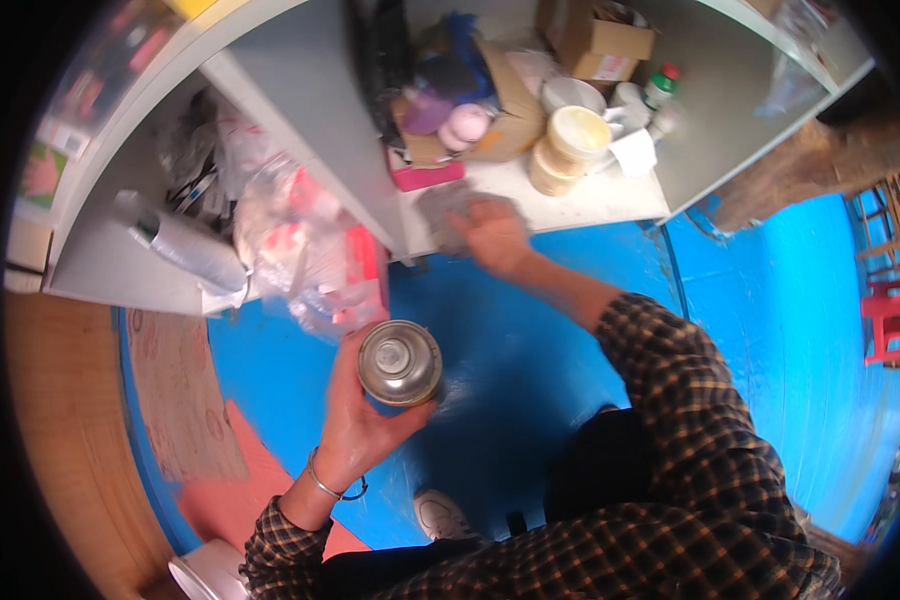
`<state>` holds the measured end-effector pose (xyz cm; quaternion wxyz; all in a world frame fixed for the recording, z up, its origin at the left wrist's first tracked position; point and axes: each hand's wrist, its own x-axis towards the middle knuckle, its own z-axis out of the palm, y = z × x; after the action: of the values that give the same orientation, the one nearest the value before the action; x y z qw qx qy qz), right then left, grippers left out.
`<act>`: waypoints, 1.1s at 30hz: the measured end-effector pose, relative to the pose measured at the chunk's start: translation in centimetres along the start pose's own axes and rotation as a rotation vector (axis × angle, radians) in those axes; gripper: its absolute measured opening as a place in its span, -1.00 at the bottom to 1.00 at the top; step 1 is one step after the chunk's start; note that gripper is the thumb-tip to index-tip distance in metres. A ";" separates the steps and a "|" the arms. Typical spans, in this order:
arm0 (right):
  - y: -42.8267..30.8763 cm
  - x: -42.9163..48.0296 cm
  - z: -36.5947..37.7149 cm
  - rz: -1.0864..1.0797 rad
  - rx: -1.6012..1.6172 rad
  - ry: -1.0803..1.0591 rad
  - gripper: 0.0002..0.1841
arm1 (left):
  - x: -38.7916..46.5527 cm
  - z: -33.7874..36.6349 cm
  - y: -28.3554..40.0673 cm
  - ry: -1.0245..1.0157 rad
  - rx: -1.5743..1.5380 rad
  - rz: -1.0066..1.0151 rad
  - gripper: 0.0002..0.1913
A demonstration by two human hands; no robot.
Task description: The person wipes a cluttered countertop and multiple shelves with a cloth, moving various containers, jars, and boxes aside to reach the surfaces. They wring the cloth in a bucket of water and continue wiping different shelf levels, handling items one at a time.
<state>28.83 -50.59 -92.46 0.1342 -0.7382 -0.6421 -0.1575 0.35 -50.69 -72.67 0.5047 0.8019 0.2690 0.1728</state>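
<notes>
My left hand (364, 420) is wrapped around a metal aerosol can (400, 363), seen from its domed silvery end. My right hand (491, 232) lies on a grey cloth (446, 214) at the front edge of the white shelf (600, 204); both are blurred. Behind the cloth sits a pink box (427, 176). To the right of the cloth, lidded plastic tubs (579, 133) stand stacked on the shelf.
A cardboard box (521, 112) and a bottle with a red cap (660, 86) stand farther back. The left compartment holds plastic bags (292, 232) and a silvery roll (187, 247). Beyond the blue floor (765, 315) is a red stool (892, 319). A white bin (214, 570) stands lower left.
</notes>
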 end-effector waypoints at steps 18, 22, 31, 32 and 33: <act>20.0 -15.7 -7.5 0.349 -0.144 -0.177 -0.38 | 12.4 4.6 1.3 0.239 -0.232 0.159 -0.25; 22.6 -15.0 -8.6 0.660 -0.054 -0.257 -0.39 | 16.3 4.9 -0.8 0.376 0.024 0.259 -0.27; 25.1 -8.8 -4.6 0.749 -0.098 -0.260 -0.50 | 19.4 5.3 -4.6 0.524 0.148 0.209 -0.19; 25.4 -8.7 -4.4 0.749 -0.087 -0.279 -0.45 | 19.4 5.4 -4.6 0.523 0.183 0.236 -0.18; 25.3 -8.9 -4.3 0.743 -0.091 -0.269 -0.45 | 19.4 5.5 -4.5 0.529 0.186 0.241 -0.16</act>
<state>52.54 -63.90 -92.02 0.0639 -0.9394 -0.3355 -0.0282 17.59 -41.32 -78.96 0.3175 0.7978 0.3088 0.4091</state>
